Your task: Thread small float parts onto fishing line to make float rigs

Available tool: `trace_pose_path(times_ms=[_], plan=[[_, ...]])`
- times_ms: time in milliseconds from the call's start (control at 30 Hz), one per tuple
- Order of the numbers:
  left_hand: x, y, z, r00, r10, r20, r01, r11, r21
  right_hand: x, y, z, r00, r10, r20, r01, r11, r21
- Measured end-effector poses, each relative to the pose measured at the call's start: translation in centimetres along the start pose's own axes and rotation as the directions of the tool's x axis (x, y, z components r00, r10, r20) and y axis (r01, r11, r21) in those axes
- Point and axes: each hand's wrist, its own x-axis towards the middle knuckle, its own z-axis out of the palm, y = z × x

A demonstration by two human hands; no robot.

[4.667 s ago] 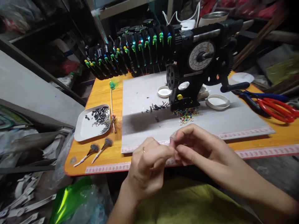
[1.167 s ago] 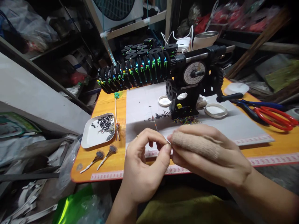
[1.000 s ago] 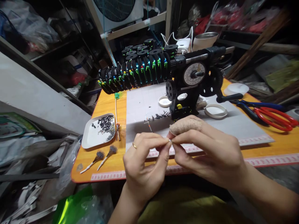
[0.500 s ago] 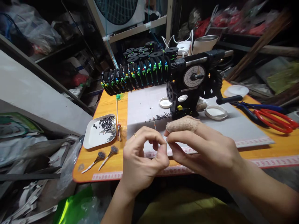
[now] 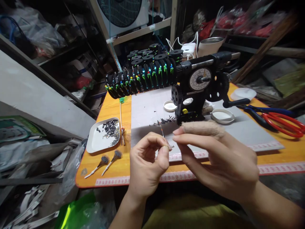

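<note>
My left hand point(image 5: 149, 160) is closed over the front edge of the white board point(image 5: 145, 101), thumb and index finger pressed together. A tiny bit of something shows at their tips, too small to name. Just to the right, my right hand point(image 5: 214, 152) holds its thumb and index finger in a pinch, and what they grip, if anything, cannot be made out. One of its fingers is wrapped in beige tape. Beyond the hands lie small dark pieces point(image 5: 168, 120) and a thin stick-like piece with an orange mark point(image 5: 162, 129).
Behind stands a black hand-cranked winder point(image 5: 194, 95) with a row of line-wound spools point(image 5: 140, 79). At left are a white tray point(image 5: 91, 144) of small black pieces and two dark-tufted sticks point(image 5: 111, 162). Round lids point(image 5: 222, 116) and red-handled pliers point(image 5: 283, 124) lie right.
My right hand has moved to the right, widening the gap between the fingertips of both hands. My left hand stays pinched, and the view has shifted slightly.
</note>
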Motion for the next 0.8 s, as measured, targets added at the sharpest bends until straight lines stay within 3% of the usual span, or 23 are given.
trace_pose_path(times_ms=[233,500,700,800], plan=[[-0.39,0.52,0.17,0.999,0.01,-0.036,-0.002,0.978,0.207,0.09,-0.28,-0.01,0.994,0.08,0.073,-0.082,0.996,0.027],[-0.34,0.72,0.33,0.999,0.041,-0.001,-0.039,0.971,0.234,0.16,-0.04,0.02,0.983,0.148,0.105,-0.164,0.974,0.159],[-0.61,0.3,0.22,0.989,0.146,0.013,-0.141,0.929,0.341,-0.12,-0.22,0.01,0.993,0.1,0.064,-0.101,0.995,0.011],[-0.93,0.06,-0.25,0.984,0.175,0.031,-0.174,0.913,0.368,-0.29,-0.1,-0.18,0.99,0.117,0.079,-0.119,0.993,0.021]])
